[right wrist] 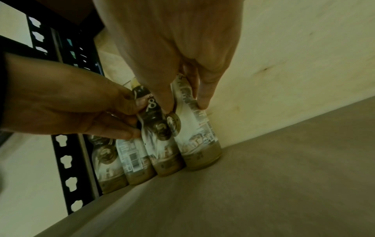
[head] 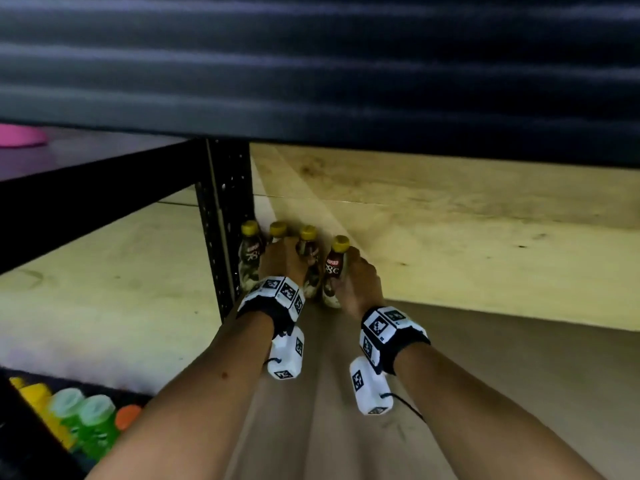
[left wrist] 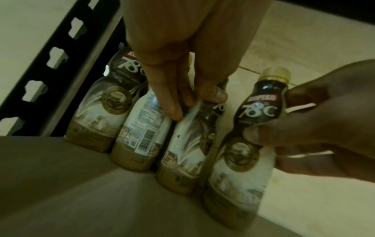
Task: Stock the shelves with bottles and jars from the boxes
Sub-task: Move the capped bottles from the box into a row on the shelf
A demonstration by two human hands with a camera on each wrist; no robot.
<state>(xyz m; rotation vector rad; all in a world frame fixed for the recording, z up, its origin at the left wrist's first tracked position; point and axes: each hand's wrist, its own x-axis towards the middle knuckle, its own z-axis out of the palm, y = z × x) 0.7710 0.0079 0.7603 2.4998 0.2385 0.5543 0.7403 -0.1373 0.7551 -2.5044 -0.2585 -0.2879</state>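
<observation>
Four small gold-capped plastic coffee bottles (head: 334, 268) in a row at the wooden shelf's (head: 485, 375) back corner. Left hand (head: 282, 263) pinching the third, right hand (head: 358, 282) wrapping the fourth. Likely light, rigid, slick-sleeved; best gripped mid-body.

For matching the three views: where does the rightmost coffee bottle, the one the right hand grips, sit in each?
Head: rightmost coffee bottle at centre, beside the right hand.
Left wrist: right of centre, nearest the camera.
Right wrist: centre, under the hand.
Shared landmark: the black perforated upright, left of the row.
</observation>
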